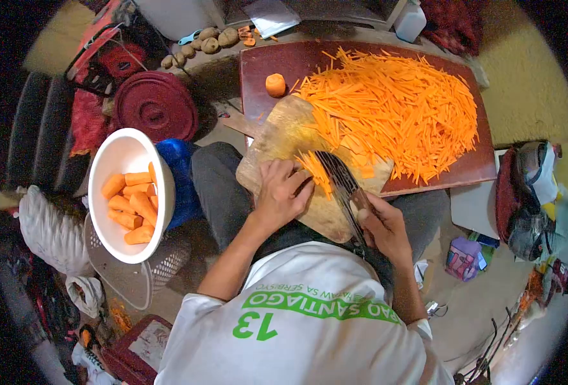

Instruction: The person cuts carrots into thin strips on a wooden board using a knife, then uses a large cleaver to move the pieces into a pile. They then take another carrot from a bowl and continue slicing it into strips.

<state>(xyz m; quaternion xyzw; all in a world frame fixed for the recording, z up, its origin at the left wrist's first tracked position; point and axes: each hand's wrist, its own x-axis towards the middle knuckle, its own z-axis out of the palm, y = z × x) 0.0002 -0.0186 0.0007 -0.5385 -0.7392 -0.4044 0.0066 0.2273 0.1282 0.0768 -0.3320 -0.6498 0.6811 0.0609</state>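
Observation:
My right hand (385,226) is wrapped round the handle of a kitchen knife (336,172), whose broad dark blade points up and to the left over a wooden cutting board (268,144). Under the fingertips of my left hand (284,194), curled and pressed down, is a small bunch of cut carrot (316,172) lying against the blade. Beyond the knife, a large heap of carrot strips (399,115) spreads from the board onto a dark red table (258,64). A short carrot piece (275,85) stands near the table's left corner.
A white bowl (98,212) with several peeled carrots (144,206) tilts at my left. Behind it lies a round maroon lid (155,106). Several potatoes (210,45) and a peeler (189,37) rest at the back. The board reaches over my lap.

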